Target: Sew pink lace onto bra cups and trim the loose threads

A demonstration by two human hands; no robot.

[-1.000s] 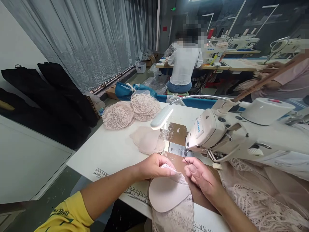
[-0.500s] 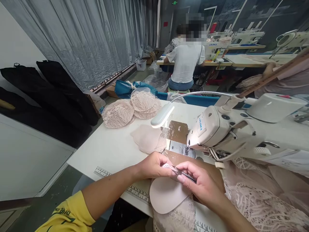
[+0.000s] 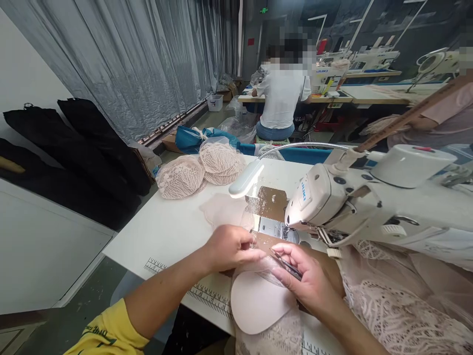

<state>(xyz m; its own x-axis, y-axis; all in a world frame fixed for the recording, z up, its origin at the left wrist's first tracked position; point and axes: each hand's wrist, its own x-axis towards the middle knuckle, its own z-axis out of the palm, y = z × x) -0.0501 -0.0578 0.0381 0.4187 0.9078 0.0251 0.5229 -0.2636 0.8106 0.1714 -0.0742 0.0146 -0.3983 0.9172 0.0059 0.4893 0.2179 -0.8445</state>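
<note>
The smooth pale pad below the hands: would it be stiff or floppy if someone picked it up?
The pale pad probably holds its shape somewhat, since its rounded outline shows no creases. The lace showing below it may flop, looking thin and openwork.

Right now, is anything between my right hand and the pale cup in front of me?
Nothing visible blocks it. Your right hand, holding a dark tool, is right beside the cup. Your left hand is at the cup's upper edge, not between them.
</note>
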